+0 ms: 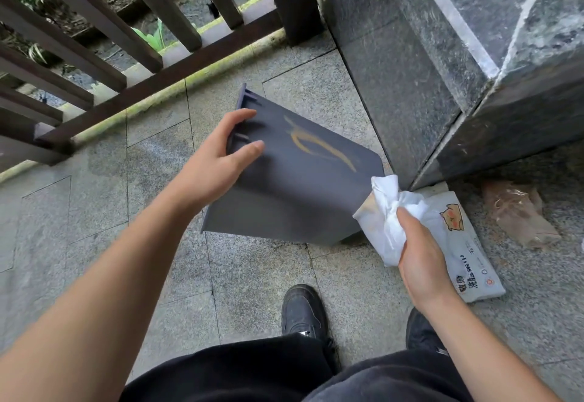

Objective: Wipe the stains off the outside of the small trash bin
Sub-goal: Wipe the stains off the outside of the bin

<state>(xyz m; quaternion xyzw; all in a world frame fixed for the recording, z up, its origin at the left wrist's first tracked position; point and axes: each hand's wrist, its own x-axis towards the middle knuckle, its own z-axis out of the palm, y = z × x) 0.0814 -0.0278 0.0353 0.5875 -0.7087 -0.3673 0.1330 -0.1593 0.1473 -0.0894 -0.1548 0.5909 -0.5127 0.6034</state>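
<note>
A small dark grey trash bin [294,193] lies tipped on its side on the stone floor, its rim toward the railing. Yellow-orange stain streaks [319,144] curve across its upward-facing side. My left hand [218,161] rests on the bin near the rim, fingers spread over the edge. My right hand [417,253] grips a crumpled white wipe [388,212], which hangs just off the bin's lower right corner and shows a faint brownish smear.
A white pack of wipes [464,243] lies on the floor under my right hand. A dark granite pillar [426,69] stands close behind the bin. A brown wooden railing [104,63] runs along the left. A crumpled clear bag [518,212] lies at right. My shoes [303,313] are below.
</note>
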